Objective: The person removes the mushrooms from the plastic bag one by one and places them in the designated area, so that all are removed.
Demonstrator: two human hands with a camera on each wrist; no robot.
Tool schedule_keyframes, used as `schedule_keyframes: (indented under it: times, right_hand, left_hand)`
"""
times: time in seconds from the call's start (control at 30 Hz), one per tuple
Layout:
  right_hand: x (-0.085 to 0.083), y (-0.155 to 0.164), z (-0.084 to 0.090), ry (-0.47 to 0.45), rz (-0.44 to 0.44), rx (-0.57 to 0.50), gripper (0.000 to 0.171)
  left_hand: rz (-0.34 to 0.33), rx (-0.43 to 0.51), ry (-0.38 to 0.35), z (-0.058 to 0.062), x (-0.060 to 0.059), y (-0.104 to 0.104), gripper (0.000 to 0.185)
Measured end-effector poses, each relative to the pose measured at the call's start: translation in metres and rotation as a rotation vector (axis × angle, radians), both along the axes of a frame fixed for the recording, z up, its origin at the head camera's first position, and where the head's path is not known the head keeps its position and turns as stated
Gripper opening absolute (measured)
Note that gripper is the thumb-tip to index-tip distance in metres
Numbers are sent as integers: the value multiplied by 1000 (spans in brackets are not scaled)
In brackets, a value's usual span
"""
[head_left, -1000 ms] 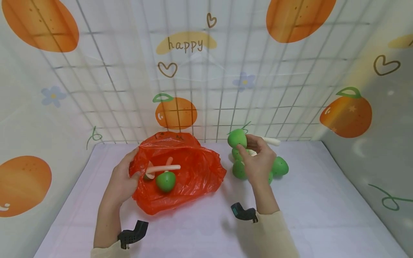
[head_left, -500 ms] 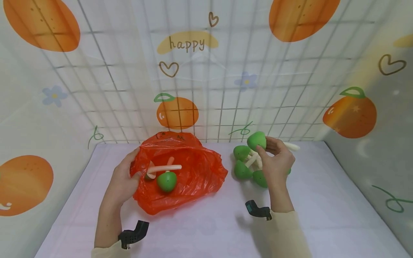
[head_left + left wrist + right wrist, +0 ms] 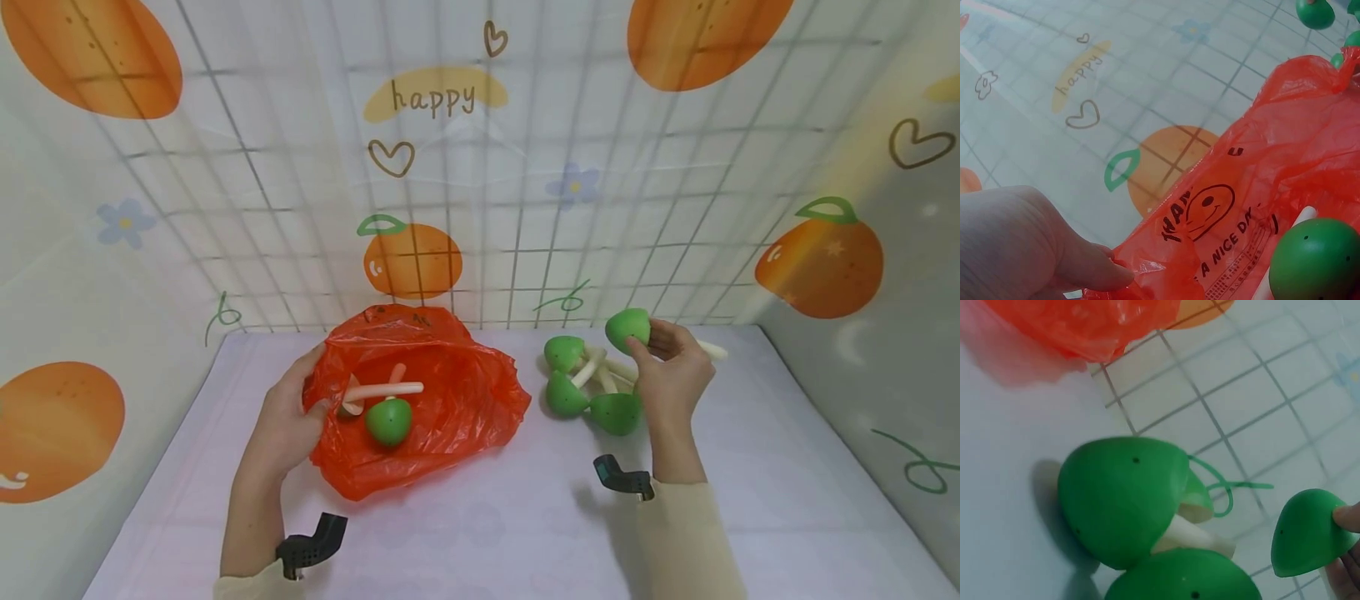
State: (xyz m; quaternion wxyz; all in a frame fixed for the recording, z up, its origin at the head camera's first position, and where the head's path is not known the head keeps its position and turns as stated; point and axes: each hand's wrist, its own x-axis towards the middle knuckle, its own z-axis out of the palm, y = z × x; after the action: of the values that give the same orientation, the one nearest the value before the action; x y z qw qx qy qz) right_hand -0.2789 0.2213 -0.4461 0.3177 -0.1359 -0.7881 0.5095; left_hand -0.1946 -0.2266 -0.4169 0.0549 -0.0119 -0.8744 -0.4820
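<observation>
My left hand [image 3: 281, 417] grips the left rim of a red plastic bag [image 3: 465, 408], whose mouth gapes toward me. In the left wrist view the thumb pinches the printed film. Inside the bag lie a green-capped toy mushroom [image 3: 389, 422] and a pale stem [image 3: 382, 390] across it. My right hand [image 3: 678, 375] holds another green toy mushroom [image 3: 627, 327] by its cap, thumb in front, with the white stem sticking out behind the hand. This mushroom is raised beside a pile of several similar mushrooms [image 3: 567, 395]; the right wrist view shows the pile's green caps [image 3: 1122, 494] close up.
A pale cloth covers the table [image 3: 465, 542]. Behind it hangs a printed curtain [image 3: 480, 167] over a wire grid, with more curtain at both sides. Small black cameras are strapped to the left wrist [image 3: 311, 542] and the right wrist [image 3: 622, 477].
My right hand has moved to the right with the green toy mushroom, from over the pile's left side to its right, uncovering more of the pile. The left hand and bag stay put.
</observation>
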Motion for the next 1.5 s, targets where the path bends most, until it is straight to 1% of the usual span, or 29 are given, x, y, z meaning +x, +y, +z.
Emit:
schedule_keyframes:
  times: [0.17,0.53,0.7,0.93,1.17,1.5]
  right_hand:
    - [-8,7,-4,-26,-12,12,39]
    - [-20,16,-12,-161,-22,11,45]
    - [-23,22,-15,-214,-18,-13,46]
    - [-27,30,-16,-239,-20,-27,47]
    - [-30,36,-20,-249,-48,-39,47]
    - [-34,41,-28,-311,-59,-19,48]
  left_hand:
    - [3,-3,-1,0,0,-1,76]
    - [3,5,-2,2,0,0,77]
    - [3,1,3,1,1,0,77]
    - [5,-1,11,2,1,-1,76]
    - [12,0,8,1,1,-1,76]
    - [15,2,-1,1,0,-2,76]
